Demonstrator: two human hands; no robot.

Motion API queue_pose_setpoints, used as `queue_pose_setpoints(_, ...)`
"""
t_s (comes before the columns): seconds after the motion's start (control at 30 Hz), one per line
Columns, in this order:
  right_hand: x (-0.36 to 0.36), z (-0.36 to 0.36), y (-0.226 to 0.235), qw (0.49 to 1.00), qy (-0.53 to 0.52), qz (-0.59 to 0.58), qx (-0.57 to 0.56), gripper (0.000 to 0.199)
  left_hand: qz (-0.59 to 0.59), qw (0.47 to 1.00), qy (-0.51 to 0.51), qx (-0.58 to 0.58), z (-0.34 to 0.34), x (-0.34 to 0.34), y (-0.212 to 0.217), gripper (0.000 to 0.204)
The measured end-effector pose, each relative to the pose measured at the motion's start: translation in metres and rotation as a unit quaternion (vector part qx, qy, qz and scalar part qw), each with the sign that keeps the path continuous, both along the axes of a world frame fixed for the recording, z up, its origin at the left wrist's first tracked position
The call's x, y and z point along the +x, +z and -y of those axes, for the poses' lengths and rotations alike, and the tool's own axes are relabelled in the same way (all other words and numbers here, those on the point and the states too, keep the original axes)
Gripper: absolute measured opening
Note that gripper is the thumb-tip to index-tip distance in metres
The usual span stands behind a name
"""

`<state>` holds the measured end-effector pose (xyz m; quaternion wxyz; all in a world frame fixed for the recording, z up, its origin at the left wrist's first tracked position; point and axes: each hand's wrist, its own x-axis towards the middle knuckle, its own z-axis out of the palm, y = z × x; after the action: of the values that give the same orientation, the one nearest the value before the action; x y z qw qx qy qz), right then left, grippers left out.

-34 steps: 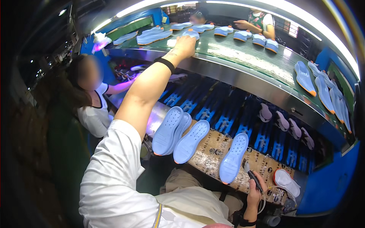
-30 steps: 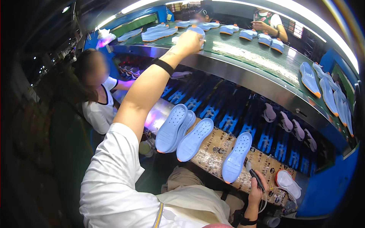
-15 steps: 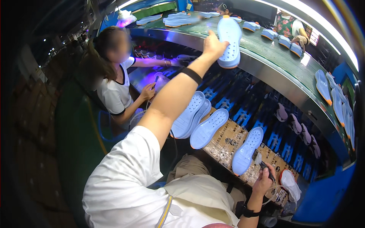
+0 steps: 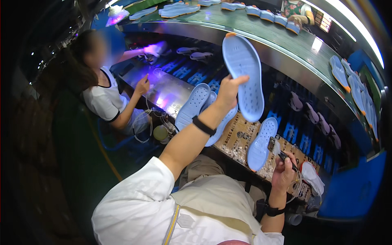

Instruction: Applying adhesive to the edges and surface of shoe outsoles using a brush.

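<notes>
My left hand [image 4: 229,93] grips the edge of a light-blue shoe sole [image 4: 247,73], thumb on its holed face. The sole stands nearly upright in the air, orange-tipped end up, between the raised belt and the board. Lower right, my right hand [image 4: 283,171] is closed on a brush [image 4: 282,155] with a dark handle, pale bristles and a thin tube trailing from it. The brush head is right beside a second blue sole [image 4: 261,145] lying on the cardboard-covered board [image 4: 234,141]. More blue soles [image 4: 191,108] lie left of it, partly hidden by my left forearm.
A green conveyor belt [image 4: 302,49] curves across the back, carrying several soles. Below it are blue racks [image 4: 290,132] with pinkish shoe parts [image 4: 312,113]. A white shoe piece [image 4: 312,177] sits at the board's right end. A co-worker [image 4: 102,85] sits at left under purple light.
My left hand has brought the sole down and away from the belt, toward the board. The view has shifted slightly. My right hand still holds the brush beside the lying sole.
</notes>
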<state>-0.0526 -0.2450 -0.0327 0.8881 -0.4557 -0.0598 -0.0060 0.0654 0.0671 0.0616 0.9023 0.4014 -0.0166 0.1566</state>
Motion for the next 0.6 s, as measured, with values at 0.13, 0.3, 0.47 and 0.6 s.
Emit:
queue_pose_setpoints(0.13, 0.004, -0.008, 0.006, 1.000, 0.000, -0.012, -0.006, 0.031, -0.074, 0.986, -0.139, -0.060, 0.013, -0.049, -0.053, 0.047)
queue_pose_setpoints(0.3, 0.016, -0.031, 0.024, 0.998, 0.041, 0.006, -0.042, 0.030, -0.037, 0.953, -0.255, -0.161, 0.030, -0.092, -0.084, 0.061)
queue_pose_setpoints(0.47, 0.029, -0.054, 0.035, 0.991, 0.043, 0.019, -0.126, 0.024, -0.065, 0.927, -0.277, -0.243, 0.046, -0.111, -0.104, 0.074)
queue_pose_setpoints(0.6, 0.038, -0.072, 0.041, 0.990, 0.044, 0.040, -0.130, 0.019, -0.095, 0.952, -0.226, -0.183, 0.062, -0.120, -0.104, 0.074)
